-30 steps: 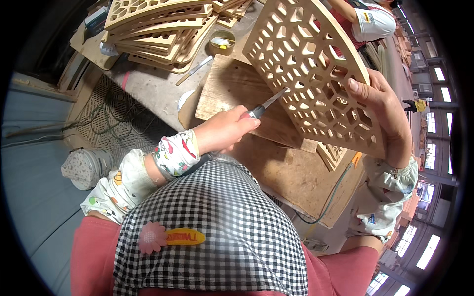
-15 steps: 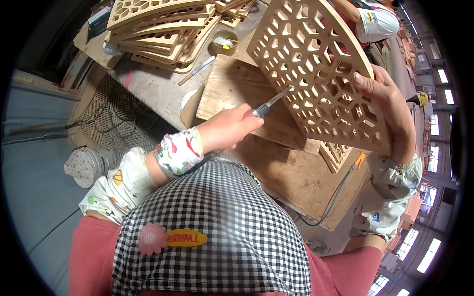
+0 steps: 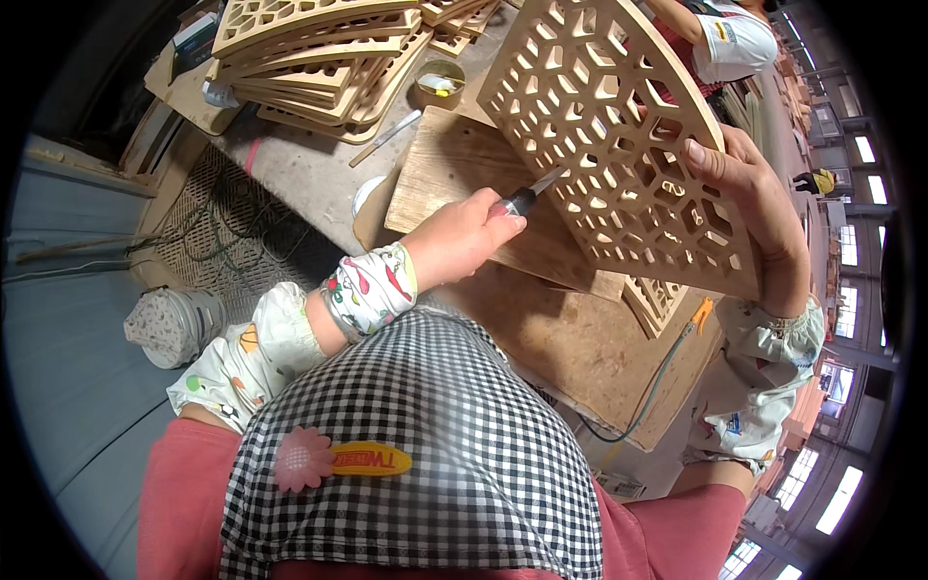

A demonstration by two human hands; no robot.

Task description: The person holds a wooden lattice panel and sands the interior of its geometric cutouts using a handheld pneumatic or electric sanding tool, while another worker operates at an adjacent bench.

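On the table [image 3: 290,179], a container [image 3: 440,101] stands between the stacked panels [image 3: 300,84] and the raised panel [image 3: 619,159].

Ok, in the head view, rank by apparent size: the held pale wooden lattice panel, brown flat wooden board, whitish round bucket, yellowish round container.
1. Lattice panel, clearly largest
2. Wooden board, though partly covered
3. Bucket
4. Round container, clearly smallest

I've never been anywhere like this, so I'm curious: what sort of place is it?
Probably a woodworking shop: a stack of pierced wooden panels lies on the workbench; the left hand holds a slim metal-tipped tool by another panel in the right hand.
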